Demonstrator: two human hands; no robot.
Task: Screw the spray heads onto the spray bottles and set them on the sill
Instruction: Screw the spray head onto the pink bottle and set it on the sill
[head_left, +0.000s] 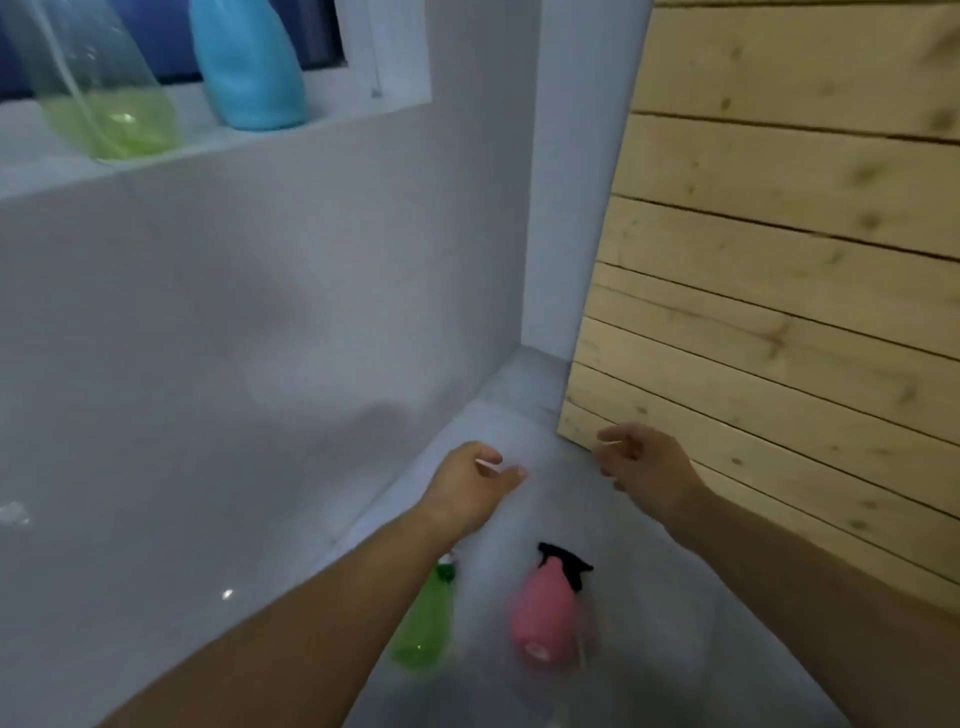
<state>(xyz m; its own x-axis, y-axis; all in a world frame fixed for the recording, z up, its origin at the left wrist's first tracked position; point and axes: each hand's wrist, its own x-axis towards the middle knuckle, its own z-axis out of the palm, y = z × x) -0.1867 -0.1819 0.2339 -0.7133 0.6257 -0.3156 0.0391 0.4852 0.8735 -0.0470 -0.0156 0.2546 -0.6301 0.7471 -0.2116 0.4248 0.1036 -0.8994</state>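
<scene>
Two bottles stand on the white sill (208, 143) at the top left: a clear bottle with green liquid (98, 88) and an opaque light blue bottle (247, 67); their tops are cut off by the frame. On the floor below me stand a green bottle (426, 618), partly hidden behind my left forearm, and a pink bottle (540, 608) with a black spray head (563, 561) on it. My left hand (470, 486) and my right hand (644, 462) hover above the floor with loosely curled fingers, holding nothing.
A white tiled wall (260, 338) runs under the sill to a corner. A wooden slatted panel (779, 260) leans on the right, close to my right hand. The grey floor (675, 623) lies beneath both arms.
</scene>
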